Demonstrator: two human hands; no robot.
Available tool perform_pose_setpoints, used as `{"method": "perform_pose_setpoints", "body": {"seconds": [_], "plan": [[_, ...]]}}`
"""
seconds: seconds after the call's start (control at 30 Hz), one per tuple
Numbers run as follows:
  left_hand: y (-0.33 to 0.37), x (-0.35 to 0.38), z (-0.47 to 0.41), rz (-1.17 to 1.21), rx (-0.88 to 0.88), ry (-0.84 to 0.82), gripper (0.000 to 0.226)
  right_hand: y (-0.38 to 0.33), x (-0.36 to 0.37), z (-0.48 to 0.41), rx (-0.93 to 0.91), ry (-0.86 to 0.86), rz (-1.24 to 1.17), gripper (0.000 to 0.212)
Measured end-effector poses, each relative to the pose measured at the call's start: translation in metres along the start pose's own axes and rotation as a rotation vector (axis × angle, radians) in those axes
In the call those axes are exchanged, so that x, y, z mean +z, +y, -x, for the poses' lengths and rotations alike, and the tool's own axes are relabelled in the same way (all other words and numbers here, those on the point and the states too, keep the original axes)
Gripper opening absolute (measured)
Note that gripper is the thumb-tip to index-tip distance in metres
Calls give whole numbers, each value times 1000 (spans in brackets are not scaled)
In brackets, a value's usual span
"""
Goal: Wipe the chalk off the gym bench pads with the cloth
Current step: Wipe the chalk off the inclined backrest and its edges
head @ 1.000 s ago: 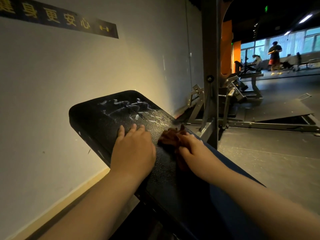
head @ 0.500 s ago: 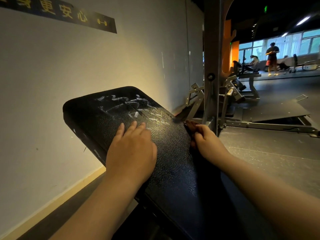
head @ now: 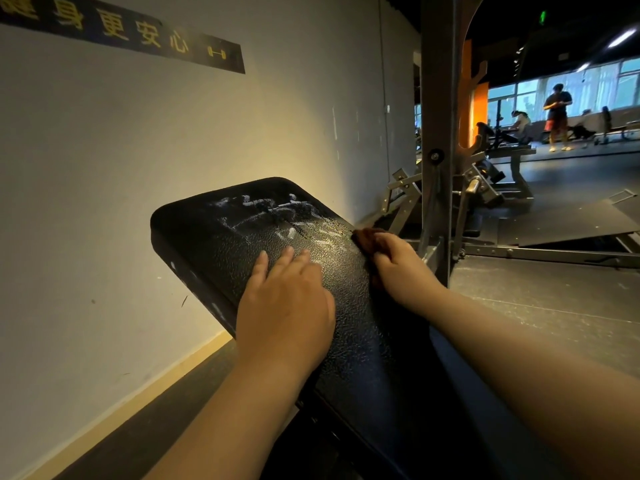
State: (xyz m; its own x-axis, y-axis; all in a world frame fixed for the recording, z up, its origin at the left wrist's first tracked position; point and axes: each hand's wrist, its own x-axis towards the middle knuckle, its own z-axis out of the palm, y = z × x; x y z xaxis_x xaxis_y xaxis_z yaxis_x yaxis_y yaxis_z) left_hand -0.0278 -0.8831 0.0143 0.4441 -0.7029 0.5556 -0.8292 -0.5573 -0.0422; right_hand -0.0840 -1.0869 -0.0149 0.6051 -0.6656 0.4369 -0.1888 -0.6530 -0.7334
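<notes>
Chalk smears (head: pixel 273 216) cover the far end of the black bench pad (head: pixel 207 251), white scribbly streaks on that pebbly vinyl. The left hand (head: pixel 287 306) lies flat on the pad on the near side of the chalk, fingers straight and slightly spread. Its fingertips sit right at the edge of the streaks and it's holding nothing. The right hand (head: pixel 398 268) is over at the pad's right edge, fingers curled round a dark reddish-brown cloth (head: pixel 363 237). It's gripping the cloth bunched up against that edge, right beside the right end of the chalk. Most of the cloth is tucked under the hand, so I can't tell how it's folded.

A few white scuffs (head: pixel 216 308) show on the pad's left side wall too.

Left of the pad is a pale wall (head: pixel 138 150), with a dark sign strip (head: pixel 138 36) high above it showing gold characters and a little dumbbell icon. Just right of the pad, past the right hand, a grey steel upright (head: pixel 438 116) of some rack stands on the dark floor (head: pixel 554 306). Way off beyond the pad's right side, a person (head: pixel 557 116) stands near bright windows, too small to make out much.
</notes>
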Motion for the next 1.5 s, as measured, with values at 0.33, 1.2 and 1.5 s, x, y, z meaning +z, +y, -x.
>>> {"method": "perform_pose_setpoints", "body": {"seconds": [0.33,1.2,1.5], "plan": [[0,-1,1,-5,-6,-24,55,9,-12,31,-240,-194,19,39],[-1,4,2,67,-63,61,55,-16,-2,32,-264,-126,121,52],[-10,-7,-1,153,-35,13,49,-49,5,85,-485,-220,127,50]]}}
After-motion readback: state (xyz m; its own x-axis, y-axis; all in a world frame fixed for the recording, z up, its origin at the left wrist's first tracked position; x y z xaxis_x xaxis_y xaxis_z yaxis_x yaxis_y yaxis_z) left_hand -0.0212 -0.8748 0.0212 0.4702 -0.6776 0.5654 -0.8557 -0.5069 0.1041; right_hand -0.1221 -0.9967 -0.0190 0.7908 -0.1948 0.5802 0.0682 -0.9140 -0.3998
